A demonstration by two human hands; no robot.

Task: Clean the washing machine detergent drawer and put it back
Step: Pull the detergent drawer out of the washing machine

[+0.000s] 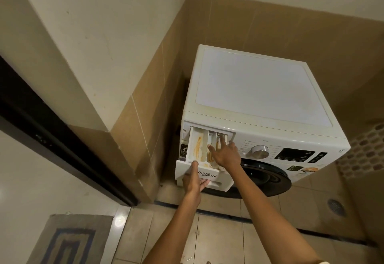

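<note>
The white detergent drawer (197, 149) stands pulled out of the top left of a white front-loading washing machine (259, 89). Orange-brown residue streaks its compartments. My left hand (194, 180) grips the drawer's front panel, thumb on its top edge and fingers under the handle. My right hand (225, 152) reaches into the drawer's right rear compartment with straight fingers pressing down there. Part of the drawer's right side is hidden by that hand.
The machine stands in a tiled corner, a wall close on its left. Its control knob (259, 151), display (294, 154) and dark round door (264, 177) face me. A patterned mat (70, 241) lies at lower left, a floor drain (336, 207) at right.
</note>
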